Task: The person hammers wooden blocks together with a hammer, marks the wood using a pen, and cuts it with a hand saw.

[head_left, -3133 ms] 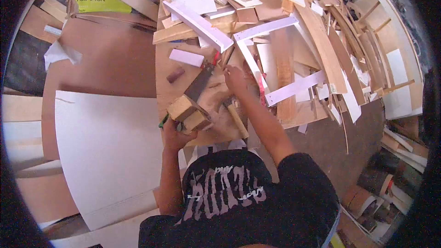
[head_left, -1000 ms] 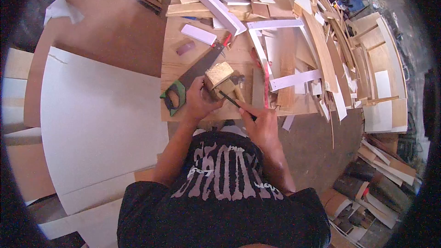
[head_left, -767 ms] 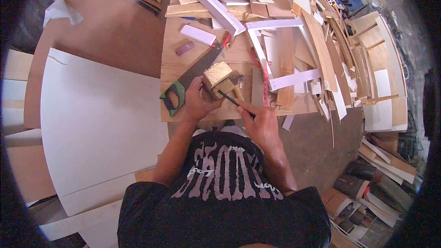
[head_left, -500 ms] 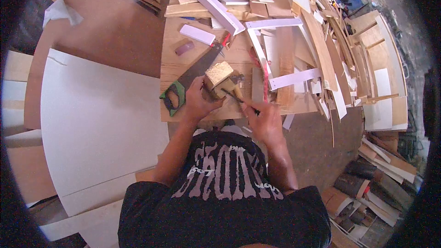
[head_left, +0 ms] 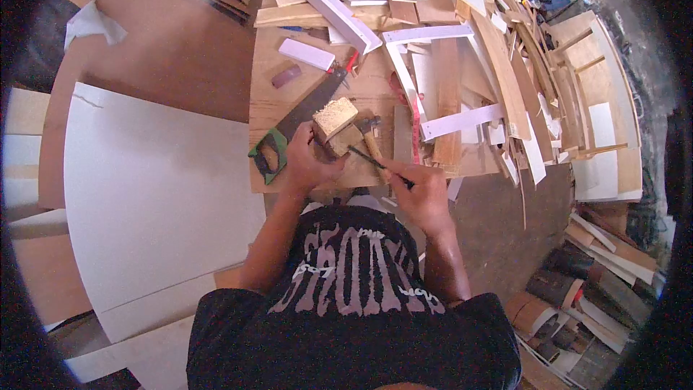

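Note:
My left hand (head_left: 312,161) is wrapped round a box-shaped wooden-looking block (head_left: 336,118) with a rough, golden top face, held over the front of the workbench (head_left: 346,182). In my right hand (head_left: 419,189) is a slim dark tool (head_left: 368,157), gripped near its black end. Its thin tip points left, right at the block's near side. A hammer (head_left: 372,146) with a wooden handle lies just right of the block. Left of my left hand rests a handsaw (head_left: 273,155), its green handle near the bench edge and its blade running up to the right.
A white-and-lilac frame of strips (head_left: 462,124) and a red tape measure (head_left: 416,126) lie to the right. Wood offcuts (head_left: 534,101) crowd the bench's right side. A lilac strip (head_left: 307,53) sits behind the saw. A large white panel (head_left: 159,209) stands at left.
The block has tilted and shifted slightly left with my left hand. The dark tool's tip stays by its near side, while my right hand has moved slightly down and right.

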`<state>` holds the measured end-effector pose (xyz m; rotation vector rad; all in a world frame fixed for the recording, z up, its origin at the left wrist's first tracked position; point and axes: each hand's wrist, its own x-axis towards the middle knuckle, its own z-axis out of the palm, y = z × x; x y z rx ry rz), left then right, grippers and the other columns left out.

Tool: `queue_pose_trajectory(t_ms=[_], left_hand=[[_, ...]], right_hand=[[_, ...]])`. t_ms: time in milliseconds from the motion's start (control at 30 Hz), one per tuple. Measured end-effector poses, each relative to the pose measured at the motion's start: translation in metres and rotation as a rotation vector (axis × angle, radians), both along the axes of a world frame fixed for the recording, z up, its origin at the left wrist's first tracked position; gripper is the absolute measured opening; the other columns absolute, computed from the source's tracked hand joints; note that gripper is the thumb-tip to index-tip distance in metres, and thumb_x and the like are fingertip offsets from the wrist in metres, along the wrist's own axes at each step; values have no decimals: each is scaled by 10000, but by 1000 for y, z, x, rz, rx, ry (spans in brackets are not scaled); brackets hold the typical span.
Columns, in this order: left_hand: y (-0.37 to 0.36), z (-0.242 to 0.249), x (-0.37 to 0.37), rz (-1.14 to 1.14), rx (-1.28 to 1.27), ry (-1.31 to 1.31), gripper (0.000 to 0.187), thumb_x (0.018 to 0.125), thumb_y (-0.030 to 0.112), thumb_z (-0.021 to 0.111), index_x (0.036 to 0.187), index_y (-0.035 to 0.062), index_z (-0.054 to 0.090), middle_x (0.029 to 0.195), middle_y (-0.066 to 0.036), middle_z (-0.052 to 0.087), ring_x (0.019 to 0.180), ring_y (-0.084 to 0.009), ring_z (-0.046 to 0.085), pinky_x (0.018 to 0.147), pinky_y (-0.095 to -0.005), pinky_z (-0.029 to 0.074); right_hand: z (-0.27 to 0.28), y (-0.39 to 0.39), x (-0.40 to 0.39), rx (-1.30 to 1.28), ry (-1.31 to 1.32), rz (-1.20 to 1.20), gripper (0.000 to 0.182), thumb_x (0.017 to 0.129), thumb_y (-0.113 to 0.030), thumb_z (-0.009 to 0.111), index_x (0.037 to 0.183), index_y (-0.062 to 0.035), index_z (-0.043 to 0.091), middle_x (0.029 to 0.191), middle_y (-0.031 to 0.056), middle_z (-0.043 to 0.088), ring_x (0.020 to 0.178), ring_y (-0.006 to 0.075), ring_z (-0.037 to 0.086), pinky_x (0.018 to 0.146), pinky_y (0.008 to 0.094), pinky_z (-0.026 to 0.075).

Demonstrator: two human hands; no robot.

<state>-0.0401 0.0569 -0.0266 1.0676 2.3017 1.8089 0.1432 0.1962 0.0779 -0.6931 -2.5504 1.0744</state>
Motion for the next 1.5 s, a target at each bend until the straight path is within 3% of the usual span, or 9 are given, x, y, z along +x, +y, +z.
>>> queue_pose_trajectory(t_ms=[467, 533, 667, 733, 867, 933, 967, 1033, 1500], left_hand=[[3, -15, 1, 31, -35, 18, 655, 587, 236, 917, 1115, 21, 595, 1034, -118, 656, 951, -257, 655, 848, -357, 519], [4, -13, 0, -10, -3, 9, 670, 589, 245, 922, 1125, 18, 591, 1032, -122, 651, 940, -266, 653, 847, -361, 517], [2, 6, 5, -29, -38, -22, 681, 586, 258, 926, 1126, 19, 587, 1027, -128, 647, 930, -268, 649, 839, -365, 517], [4, 5, 6, -8, -3, 21, 678, 578, 263, 932, 1108, 21, 585, 1012, -129, 648, 920, -266, 648, 830, -365, 517], [6, -4, 7, 59, -16, 6, 684, 562, 266, 937, 1093, 21, 583, 991, -126, 651, 909, -264, 648, 811, -362, 519], [4, -30, 1, 42, 36, -67, 681, 556, 250, 937, 1087, 15, 580, 992, -130, 658, 926, -262, 653, 837, -363, 529], [3, -34, 2, 38, 36, -67, 681, 556, 250, 937, 1087, 15, 580, 992, -130, 658, 926, -262, 653, 837, -363, 529], [1, -24, 3, 46, 10, 1, 673, 558, 221, 934, 1088, 7, 577, 1008, -135, 665, 952, -256, 655, 886, -365, 533], [7, -37, 2, 14, 52, -63, 650, 582, 197, 927, 1106, 15, 588, 1031, -121, 653, 960, -252, 643, 868, -356, 514]], right_hand=[[-10, 6, -13, 50, 20, 140, 240, 899, -118, 698, 1128, -75, 755, 777, 201, 709, 598, 240, 673, 609, 350, 510], [-12, 10, -14, 31, -108, 117, 211, 906, -208, 697, 1053, -74, 768, 901, 191, 737, 818, 356, 718, 781, 446, 555], [-9, 22, -17, -67, -127, 114, 218, 907, -218, 700, 1074, -95, 770, 898, 179, 740, 818, 352, 719, 780, 435, 558], [-12, 27, -16, 26, 43, 185, 219, 922, -126, 690, 1122, -65, 755, 791, 197, 726, 663, 156, 671, 637, 322, 509], [-5, 48, -15, -43, -108, 44, 214, 924, -131, 690, 1117, -66, 758, 787, 178, 727, 663, 151, 646, 649, 313, 507], [-17, 68, -12, 63, -156, -75, 232, 912, -246, 708, 1100, -127, 774, 948, 178, 747, 810, 320, 732, 762, 408, 566], [-19, 69, -10, 63, -156, -79, 232, 912, -246, 708, 1100, -127, 774, 948, 178, 747, 810, 320, 732, 762, 408, 566], [-21, 68, -6, 76, -25, -44, 231, 919, -118, 695, 1138, -72, 754, 814, 144, 740, 674, 133, 640, 669, 307, 510], [-13, 46, -21, 53, 33, 269, 231, 859, -67, 728, 1087, -60, 767, 830, 162, 744, 686, 232, 714, 653, 336, 538]])
